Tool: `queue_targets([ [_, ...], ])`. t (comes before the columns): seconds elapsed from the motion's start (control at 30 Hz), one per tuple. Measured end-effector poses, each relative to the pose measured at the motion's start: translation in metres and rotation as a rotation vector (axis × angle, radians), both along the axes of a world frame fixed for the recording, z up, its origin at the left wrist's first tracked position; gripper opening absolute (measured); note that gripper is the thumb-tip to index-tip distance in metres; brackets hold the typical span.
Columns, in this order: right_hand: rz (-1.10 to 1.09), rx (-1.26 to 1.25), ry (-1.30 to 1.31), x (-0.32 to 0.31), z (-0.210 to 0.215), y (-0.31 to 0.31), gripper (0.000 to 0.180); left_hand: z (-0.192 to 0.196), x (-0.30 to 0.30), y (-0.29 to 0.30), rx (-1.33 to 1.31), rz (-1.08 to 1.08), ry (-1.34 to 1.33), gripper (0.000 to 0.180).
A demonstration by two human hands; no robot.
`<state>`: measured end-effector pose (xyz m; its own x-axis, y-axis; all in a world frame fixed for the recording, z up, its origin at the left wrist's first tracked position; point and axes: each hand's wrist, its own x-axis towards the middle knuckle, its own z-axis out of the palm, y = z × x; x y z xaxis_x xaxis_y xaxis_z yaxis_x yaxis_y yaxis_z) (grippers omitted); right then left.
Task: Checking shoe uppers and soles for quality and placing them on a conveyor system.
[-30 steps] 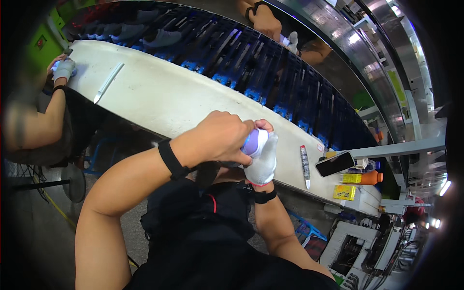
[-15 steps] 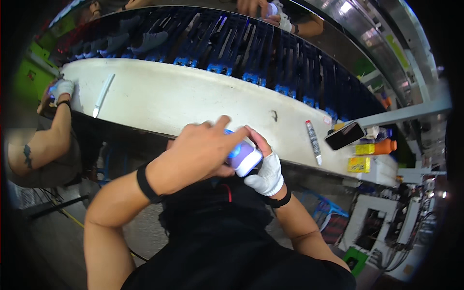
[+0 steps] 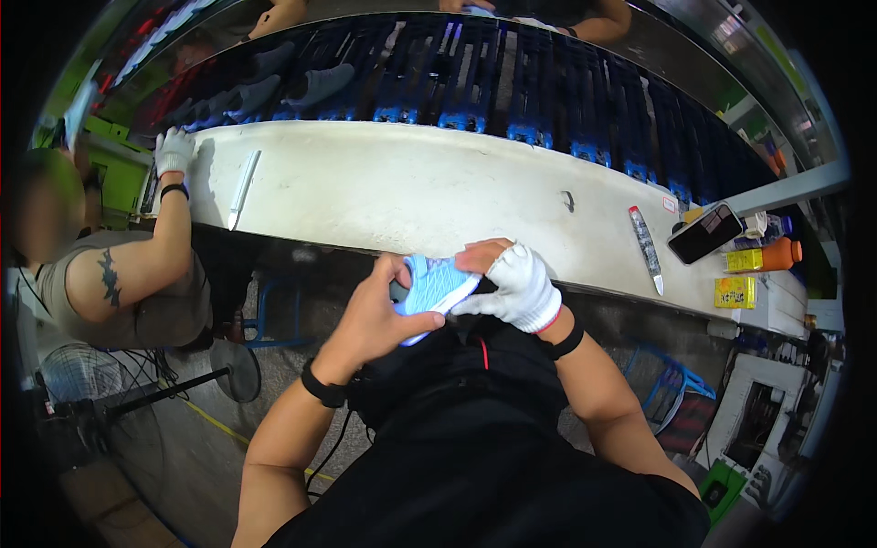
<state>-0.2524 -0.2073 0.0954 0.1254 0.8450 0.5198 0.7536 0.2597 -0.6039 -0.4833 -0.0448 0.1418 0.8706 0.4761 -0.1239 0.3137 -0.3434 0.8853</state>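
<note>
Both hands hold a light blue shoe (image 3: 434, 290) just below the near edge of the long white table (image 3: 393, 192), close to the person's chest. The bare left hand (image 3: 376, 315) cups the shoe from the left and underneath, its thumb lying along the shoe's top and its fingers curled around it. The right hand (image 3: 514, 288), in a white glove with the fingertips bare, grips the shoe's right end, fingers closed on it.

On the table, to the right of the shoe, lies a slim grey tool (image 3: 645, 248); further right sit a dark phone (image 3: 704, 232), a yellow box (image 3: 742, 291) and an orange bottle (image 3: 781, 254). Far to the left of the shoe a white strip (image 3: 244, 186) lies on the table, and beside it a co-worker's gloved hand (image 3: 173, 152) rests at the table's end. Beyond the table, behind the shoe, runs a row of dark blue racks (image 3: 548, 91).
</note>
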Motion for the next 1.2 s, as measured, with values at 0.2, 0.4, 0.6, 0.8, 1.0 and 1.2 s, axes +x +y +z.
queue_targets([
  [0.2, -0.027, 0.014, -0.071, -0.007, 0.007, 0.009, 0.062, -0.013, -0.013, -0.005, -0.008, 0.097, -0.064, 0.051],
  [0.4, -0.129, -0.184, 0.693, -0.014, 0.018, -0.008, 0.08, -0.016, 0.002, 0.007, -0.148, 0.012, -0.296, 0.056],
  [0.6, -0.209, 0.231, 0.121, 0.064, 0.15, 0.004, 0.083, 0.007, 0.068, 0.1, 0.083, -0.05, -0.489, 0.063],
  [0.8, -0.68, 1.012, -0.565, 0.208, 0.357, 0.066, 0.077, -0.017, 0.13, 0.267, 0.682, 0.319, -0.181, 0.063],
  [1.0, -0.929, 0.263, -0.794, 0.334, 0.455, 0.119, 0.083, -0.066, 0.158, 0.363, 0.783, 0.487, 0.137, 0.097],
  [1.2, -1.022, 0.11, -0.976, 0.268, 0.386, 0.203, 0.089, -0.078, 0.147, 0.417, 0.453, 0.427, 0.445, 0.088],
])
